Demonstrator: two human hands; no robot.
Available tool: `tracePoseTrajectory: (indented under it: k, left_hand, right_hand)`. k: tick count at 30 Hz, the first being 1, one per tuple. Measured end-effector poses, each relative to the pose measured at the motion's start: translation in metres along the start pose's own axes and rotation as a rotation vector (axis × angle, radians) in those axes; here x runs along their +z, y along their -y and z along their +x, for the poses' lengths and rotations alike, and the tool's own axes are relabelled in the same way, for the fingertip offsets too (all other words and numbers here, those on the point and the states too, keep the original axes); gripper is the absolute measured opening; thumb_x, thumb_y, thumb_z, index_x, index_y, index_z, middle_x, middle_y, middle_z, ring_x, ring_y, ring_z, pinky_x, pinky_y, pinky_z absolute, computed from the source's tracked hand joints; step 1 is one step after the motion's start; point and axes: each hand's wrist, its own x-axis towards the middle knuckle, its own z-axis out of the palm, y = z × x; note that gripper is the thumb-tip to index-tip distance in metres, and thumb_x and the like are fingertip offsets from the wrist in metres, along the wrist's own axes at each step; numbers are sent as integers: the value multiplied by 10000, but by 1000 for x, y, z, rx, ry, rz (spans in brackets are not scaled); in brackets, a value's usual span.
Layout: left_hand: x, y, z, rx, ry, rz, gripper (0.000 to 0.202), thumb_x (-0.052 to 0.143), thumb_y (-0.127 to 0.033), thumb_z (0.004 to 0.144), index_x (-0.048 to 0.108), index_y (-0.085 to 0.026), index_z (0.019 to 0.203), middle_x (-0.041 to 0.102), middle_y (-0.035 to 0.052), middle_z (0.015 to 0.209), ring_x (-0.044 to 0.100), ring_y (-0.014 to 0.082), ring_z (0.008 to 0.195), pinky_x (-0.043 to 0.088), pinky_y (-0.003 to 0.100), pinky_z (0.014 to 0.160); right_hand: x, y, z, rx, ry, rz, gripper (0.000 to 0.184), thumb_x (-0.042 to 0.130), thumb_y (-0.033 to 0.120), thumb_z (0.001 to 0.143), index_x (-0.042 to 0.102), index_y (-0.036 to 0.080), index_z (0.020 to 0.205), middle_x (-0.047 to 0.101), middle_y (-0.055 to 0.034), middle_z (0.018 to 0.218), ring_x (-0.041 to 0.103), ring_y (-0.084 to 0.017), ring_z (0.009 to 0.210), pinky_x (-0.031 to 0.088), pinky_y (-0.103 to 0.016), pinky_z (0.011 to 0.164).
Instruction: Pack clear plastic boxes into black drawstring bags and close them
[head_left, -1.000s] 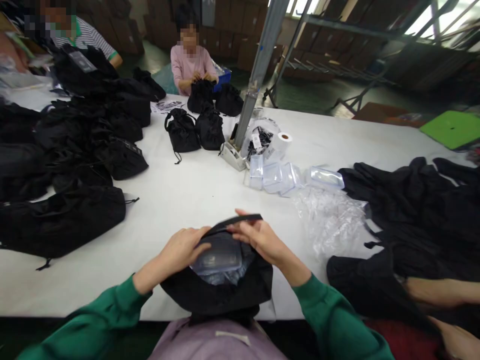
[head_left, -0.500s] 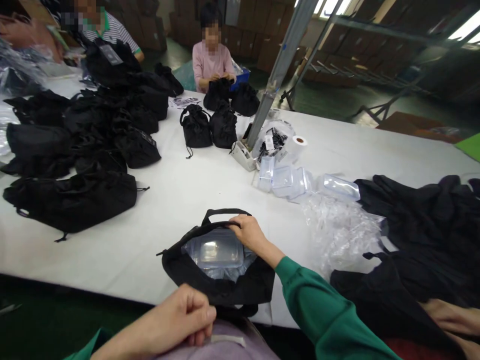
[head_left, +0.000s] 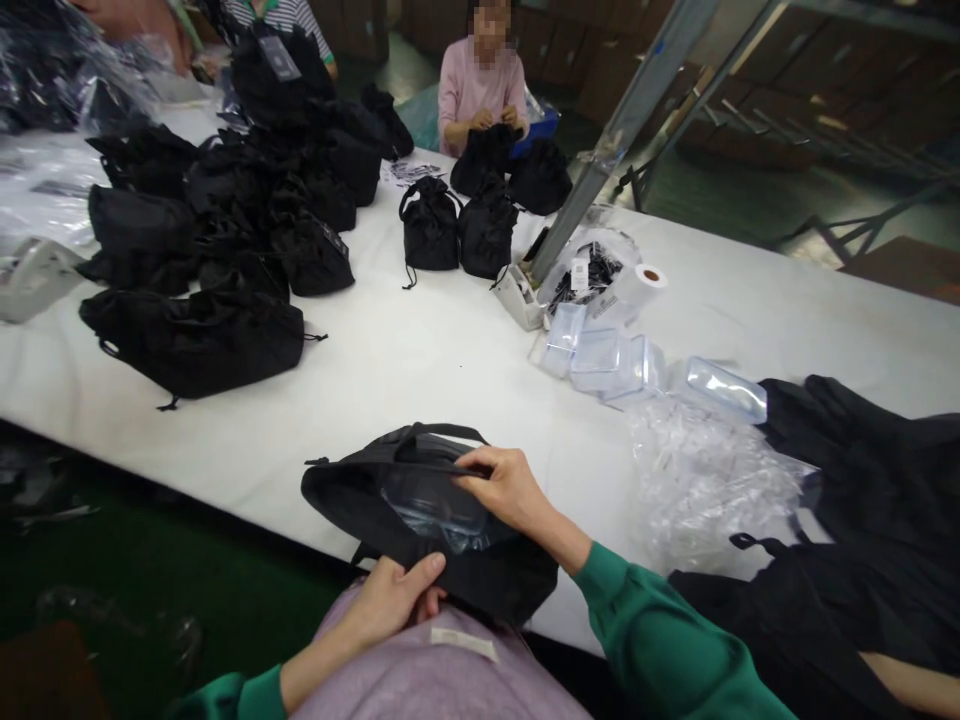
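In front of me a black drawstring bag [head_left: 517, 585] lies at the table's near edge, its mouth partly open. Inside it a clear plastic box [head_left: 435, 500] shows through the gap. My right hand [head_left: 510, 490] is closed on the far rim, thumb and fingers pinching the fabric beside the strap handle. At the near side my left hand [head_left: 394, 600] is closed on the bag's near edge, its thumb on top; some of its fingers are hidden.
Clear plastic boxes [head_left: 596, 358] and crumpled clear wrapping [head_left: 705, 480] lie to the right, beside black fabric bags [head_left: 847, 560]. A metal post [head_left: 615, 140] rises from the table. Filled black bags [head_left: 202, 340] crowd the left. Across the table a person [head_left: 480, 95] handles another bag.
My left hand has gone from beside the bag to its near edge. The bag has tilted toward me and its mouth has narrowed over the box. The view has shifted.
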Motion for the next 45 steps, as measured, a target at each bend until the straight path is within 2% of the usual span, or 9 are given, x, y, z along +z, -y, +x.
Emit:
tracePoseTrajectory:
  k: [3,6,9,15,20,24,33,40,45]
  left_hand:
    - [2,-12,1,96,65,18,592,560,-667,791,650,-114,601,607,65,525,531,137,479,379,252,521]
    - [6,-22,7,173,123,-122,493,590,-606,802,647,-117,782,642,54,647,568,133,518,419,235,510]
    - [8,-23,12,141,64,-185,469,596,-600,790,614,-131,790,611,27,630,541,116,468,396,211,435]
    - [6,-3,15,-126,68,-248,570,542,-690,771,608,-124,767,619,54,577,572,147,435,370,209,386]
    - [6,5,21,4,17,-232,587,580,-665,739,619,-99,592,590,81,463,502,120,363,337,216,393]
    - [6,5,22,77,5,-207,586,560,-639,780,658,-86,612,601,91,467,522,130,397,351,227,428]
    - [8,-7,17,80,-9,-266,589,576,-659,747,645,-99,575,588,87,451,489,129,389,342,244,431]
    - [9,-12,27,103,-40,-170,603,516,-668,775,646,-111,584,587,81,461,493,150,407,354,272,457]
    - [6,-44,27,307,-171,59,545,438,-564,885,668,-137,637,680,105,651,625,231,698,450,342,750]
  right_hand:
    - [-3,0,-26,-30,198,15,154,599,224,821,696,162,718,638,-6,694,575,-122,660,420,-222,611]
    - [0,-1,-42,-43,301,22,214,528,180,857,642,154,678,579,10,677,530,-101,643,396,-214,614]
    - [6,-4,-48,-43,274,7,215,499,146,863,634,156,697,588,10,703,524,-100,658,393,-218,639]
    - [10,-10,-53,-33,225,-7,191,500,149,874,674,162,796,617,4,729,541,-108,669,395,-224,646]
    - [10,-11,-57,-75,240,-40,187,506,147,883,690,165,853,631,-14,777,565,-121,715,413,-232,678]
    - [11,-14,-60,-112,259,-69,197,503,146,892,698,173,905,641,-25,808,578,-131,753,431,-239,704]
    - [11,-15,-65,-190,301,-133,230,482,138,901,686,178,999,655,-54,871,590,-157,818,465,-267,741]
    - [20,-19,-68,-217,210,-162,262,442,108,897,664,165,1023,654,-73,892,596,-169,844,489,-296,767]
    - [15,-12,-55,-317,-19,-225,293,426,120,910,645,168,1098,657,-99,923,594,-188,843,509,-330,742]
